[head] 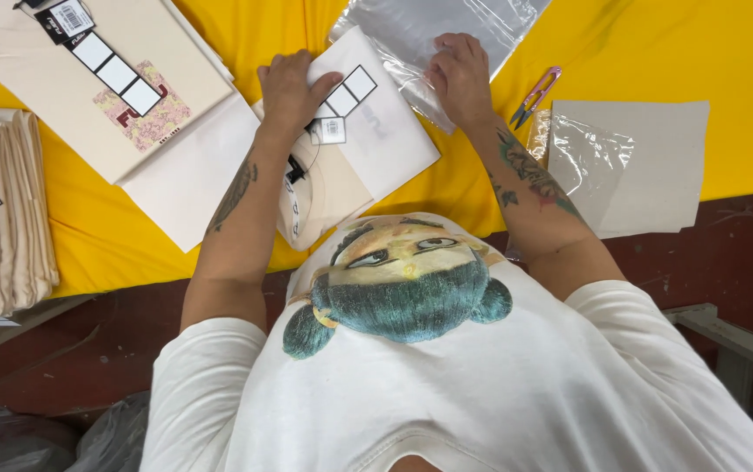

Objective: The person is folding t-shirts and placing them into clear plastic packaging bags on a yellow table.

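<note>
A folded cream shirt [376, 140] with hang tags lies on the yellow table cover [621, 52] in front of me. My left hand [291, 87] grips its upper left edge, thumb over the fabric beside a strip of white squares [346, 94]. My right hand [462, 74] rests on the mouth of a clear plastic bag [429, 31], fingers bent and pinching the film at the shirt's far corner. The shirt's far end sits at the bag opening.
Another folded cream shirt [88, 83] with a printed patch lies at the upper left. A stack of folded cloth [0, 218] sits at the left edge. Pink thread snips [534, 94] lie right of my right hand, beside grey card sheets and clear bags [630, 162].
</note>
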